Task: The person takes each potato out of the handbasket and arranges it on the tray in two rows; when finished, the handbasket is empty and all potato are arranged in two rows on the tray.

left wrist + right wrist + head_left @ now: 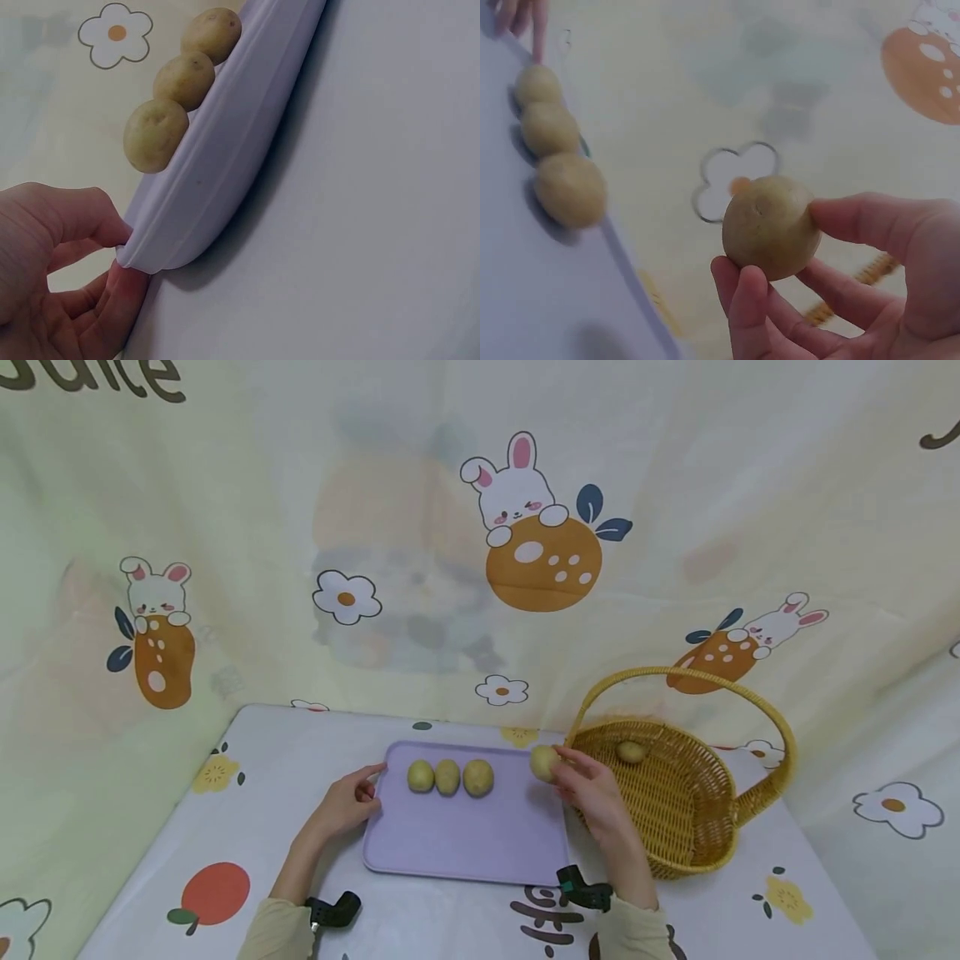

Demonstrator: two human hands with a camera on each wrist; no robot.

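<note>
Potato [542, 763] hangs over tray [465, 842] at two o'clock, pinched by right hand [596, 789]; left hand [349, 802] pinches tray at ten.

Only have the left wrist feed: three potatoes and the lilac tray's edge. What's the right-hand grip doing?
Observer: The right-hand grip holds a fourth potato by the far right corner of the lilac tray.
Operator: Any potato that's neither on the tray nor held?
Observer: Yes, one small potato lies inside the wicker basket, near its far wall.
Operator: Basket handle up or folded down?
Observer: Up; the handle arches over the basket.
</note>
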